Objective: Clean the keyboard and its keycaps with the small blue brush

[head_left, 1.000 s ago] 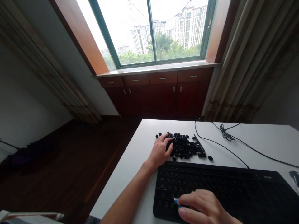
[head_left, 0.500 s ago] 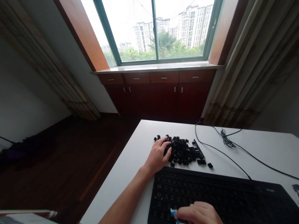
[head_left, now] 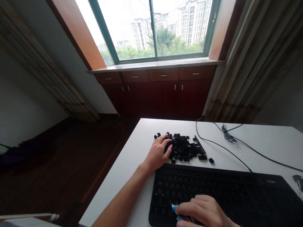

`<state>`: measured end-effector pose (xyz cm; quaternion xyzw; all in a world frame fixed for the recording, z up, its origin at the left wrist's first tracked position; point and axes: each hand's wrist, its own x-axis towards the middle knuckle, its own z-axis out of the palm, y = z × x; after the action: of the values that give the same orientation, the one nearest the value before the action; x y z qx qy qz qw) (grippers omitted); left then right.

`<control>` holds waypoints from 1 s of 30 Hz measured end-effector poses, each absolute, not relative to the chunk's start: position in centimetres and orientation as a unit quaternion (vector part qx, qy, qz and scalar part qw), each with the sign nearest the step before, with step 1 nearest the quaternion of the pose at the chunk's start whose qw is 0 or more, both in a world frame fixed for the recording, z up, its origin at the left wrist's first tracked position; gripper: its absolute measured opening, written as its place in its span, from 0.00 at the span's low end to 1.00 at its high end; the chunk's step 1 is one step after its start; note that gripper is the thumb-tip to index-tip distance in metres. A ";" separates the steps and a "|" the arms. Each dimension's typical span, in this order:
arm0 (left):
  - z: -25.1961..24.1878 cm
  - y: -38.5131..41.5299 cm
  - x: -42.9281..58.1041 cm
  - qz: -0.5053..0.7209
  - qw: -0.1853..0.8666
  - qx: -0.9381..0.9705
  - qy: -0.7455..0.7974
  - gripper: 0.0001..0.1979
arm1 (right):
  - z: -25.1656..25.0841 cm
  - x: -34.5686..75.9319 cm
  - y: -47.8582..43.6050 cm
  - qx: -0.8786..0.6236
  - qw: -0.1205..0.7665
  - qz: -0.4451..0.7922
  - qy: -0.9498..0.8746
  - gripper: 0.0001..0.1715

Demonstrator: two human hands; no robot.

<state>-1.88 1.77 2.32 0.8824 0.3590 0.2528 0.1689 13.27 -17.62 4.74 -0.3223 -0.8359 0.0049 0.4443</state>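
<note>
My R hand [head_left: 203, 209] fingers pinch blue tool [head_left: 174, 207] at 8 o'clock on kbd [head_left: 236, 189]; I should hold it square, w/o twisting. L hand [head_left: 156, 152] fingers lie spread at keycap pile [head_left: 183, 148], kbd's 11 o'clock.

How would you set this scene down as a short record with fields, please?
left hand: fingers spread at the left side of the pile of loose black keycaps
right hand: over the black keyboard, gripping a small blue item, mostly hidden by the fingers
surface: white table
layout: keyboard nearest the person, keycaps just beyond it
cable: black, with a tied bundle right of the keycaps
background: window above red-brown cabinets
</note>
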 end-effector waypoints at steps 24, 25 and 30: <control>2.0 1.3 -1.9 0.241 0.119 0.899 0.347 0.20 | 4.6 13.6 -18.5 -0.337 0.484 0.060 -0.805 0.22; 2.0 1.2 -2.0 0.240 0.120 0.899 0.346 0.20 | 4.6 13.5 -18.5 -0.336 0.486 0.059 -0.805 0.22; 1.9 1.1 -2.2 0.239 0.117 0.898 0.351 0.20 | 4.4 13.2 -18.5 -0.324 0.487 0.023 -0.811 0.22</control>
<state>-2.22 1.06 1.92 0.8979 0.3509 0.2387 0.1172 13.23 -18.50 4.36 -0.3238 -0.8109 0.0225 0.4869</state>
